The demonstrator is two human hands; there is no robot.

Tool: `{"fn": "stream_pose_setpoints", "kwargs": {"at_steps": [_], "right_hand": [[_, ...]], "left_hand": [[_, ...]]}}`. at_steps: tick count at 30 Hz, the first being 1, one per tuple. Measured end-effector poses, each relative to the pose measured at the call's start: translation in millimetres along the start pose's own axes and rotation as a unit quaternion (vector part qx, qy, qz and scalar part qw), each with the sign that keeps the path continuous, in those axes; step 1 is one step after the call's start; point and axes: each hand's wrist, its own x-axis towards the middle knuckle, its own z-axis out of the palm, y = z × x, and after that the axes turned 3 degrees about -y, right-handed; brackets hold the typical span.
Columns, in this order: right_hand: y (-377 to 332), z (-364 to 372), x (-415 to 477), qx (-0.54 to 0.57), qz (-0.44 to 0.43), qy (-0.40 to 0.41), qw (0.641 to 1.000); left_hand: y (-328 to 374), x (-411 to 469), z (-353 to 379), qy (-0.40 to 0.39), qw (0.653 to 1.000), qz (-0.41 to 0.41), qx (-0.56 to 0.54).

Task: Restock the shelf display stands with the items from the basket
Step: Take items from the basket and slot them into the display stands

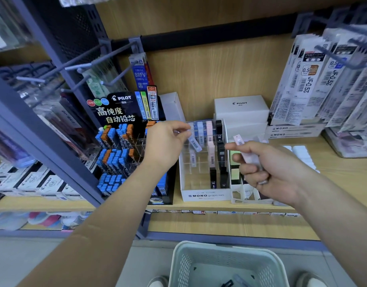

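Dropping a lead case into the MONO stand while the other hand is holding the spares

The left hand point(166, 141) is pinching a pale lead case point(194, 143) between thumb and fingers point(178, 126), tilting it over the MONO stand point(206, 196), probably to line it up with an open slot in the left columns, where several cells are showing bare. The right hand point(269, 170) is curling its fingers round a small bundle of spare cases point(238, 140), keeping them near the stand so the next one is ready. The basket point(199, 245) is sitting on the floor below the shelf, with a few items lying in it. The Pilot stand point(116, 112) is crowding the left side, a white box point(240, 108) is standing behind, and hanging refill packs point(309, 83) are looming at the right; the black cases already slotted are narrowing the way in.
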Motion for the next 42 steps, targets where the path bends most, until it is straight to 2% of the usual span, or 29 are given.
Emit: {"fn": "stream_pose_setpoints", "kwargs": {"at_steps": [8,13,18,25,33,40,42], "right_hand": [[0,-3,0,-0.017,-0.009,-0.008,1.0],[-1,-7,-4,-0.018,-0.009,-0.012,1.0],[-2,-12,-7,-0.014,-0.011,-0.012,1.0],[-3,-12,-11,-0.045,-0.01,-0.024,0.999],[-2,-14,-13,-0.033,0.0,-0.037,0.999],[-1,-16,-17,-0.034,-0.008,-0.024,0.999],[-1,-16,-17,-0.045,-0.014,-0.017,0.999]], "left_hand": [[9,16,7,0.022,1.0,0.02,-0.003],[12,21,13,0.026,0.998,0.06,0.015],[14,28,8,0.052,0.997,0.056,-0.008],[1,24,25,0.005,0.991,0.101,0.09],[-20,30,38,0.029,0.954,0.215,0.205],[-18,30,41,0.034,0.957,0.216,0.19],[-8,26,37,0.033,0.965,0.191,0.178]]}}
